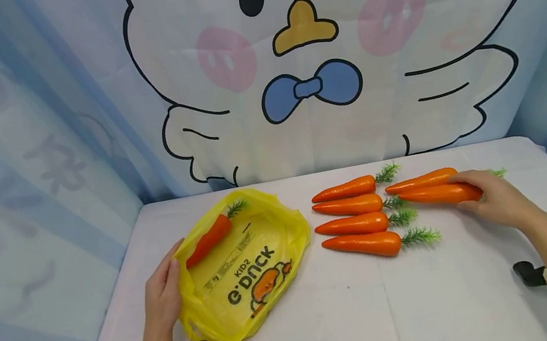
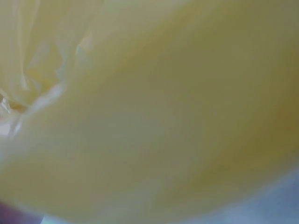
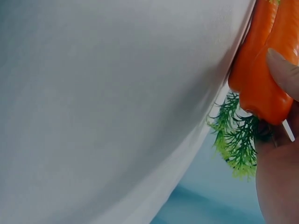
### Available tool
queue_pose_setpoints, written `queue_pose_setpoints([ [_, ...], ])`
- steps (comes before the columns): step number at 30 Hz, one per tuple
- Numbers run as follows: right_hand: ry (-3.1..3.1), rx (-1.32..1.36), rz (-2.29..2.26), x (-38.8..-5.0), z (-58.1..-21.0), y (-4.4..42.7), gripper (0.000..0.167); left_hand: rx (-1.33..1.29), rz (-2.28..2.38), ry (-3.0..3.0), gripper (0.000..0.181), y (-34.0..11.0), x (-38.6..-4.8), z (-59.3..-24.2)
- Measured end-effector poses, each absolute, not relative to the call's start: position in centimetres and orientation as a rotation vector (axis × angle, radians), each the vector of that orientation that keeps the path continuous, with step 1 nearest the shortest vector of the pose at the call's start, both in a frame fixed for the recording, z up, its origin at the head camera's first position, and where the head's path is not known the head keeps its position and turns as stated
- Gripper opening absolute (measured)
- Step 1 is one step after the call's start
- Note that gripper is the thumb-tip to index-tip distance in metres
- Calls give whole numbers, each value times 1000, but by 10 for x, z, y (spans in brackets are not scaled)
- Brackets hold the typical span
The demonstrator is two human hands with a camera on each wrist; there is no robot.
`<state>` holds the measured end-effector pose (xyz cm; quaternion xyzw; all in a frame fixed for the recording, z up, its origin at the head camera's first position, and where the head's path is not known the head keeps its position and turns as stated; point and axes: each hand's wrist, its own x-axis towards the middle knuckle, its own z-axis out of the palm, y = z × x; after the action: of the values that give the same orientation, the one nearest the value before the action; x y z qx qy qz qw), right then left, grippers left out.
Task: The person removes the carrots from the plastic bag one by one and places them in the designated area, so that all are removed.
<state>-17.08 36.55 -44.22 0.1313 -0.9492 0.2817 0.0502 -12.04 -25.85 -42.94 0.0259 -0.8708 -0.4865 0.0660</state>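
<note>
On the left, my left hand (image 1: 160,292) holds the left edge of a yellow plastic bag (image 1: 291,231), thumb on the rim and the other fingers mostly hidden behind it. One orange carrot (image 1: 211,240) with a green top lies in the bag's mouth. Yellow plastic fills most of the left wrist view. At the right, my right hand (image 1: 498,199) grips a carrot (image 1: 435,196) by its thick end. Just behind that one lies another carrot (image 1: 422,180). In the right wrist view the thumb presses on the held carrot (image 3: 268,88), against its neighbour (image 3: 245,65).
Several carrots (image 1: 353,224) lie in a column at the table's middle, tips pointing left and leafy tops right. The white-covered table (image 1: 352,314) ends against a curtain (image 1: 318,145) printed with a cartoon bird. More blue cloth hangs at both sides.
</note>
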Motion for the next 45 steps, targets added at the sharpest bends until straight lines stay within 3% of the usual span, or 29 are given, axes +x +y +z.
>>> queue_pose_setpoints([
  [45, -3014, 370, 837, -165, -441, 371, 57, 102, -1508, -2639, 53, -258, -119, -424],
])
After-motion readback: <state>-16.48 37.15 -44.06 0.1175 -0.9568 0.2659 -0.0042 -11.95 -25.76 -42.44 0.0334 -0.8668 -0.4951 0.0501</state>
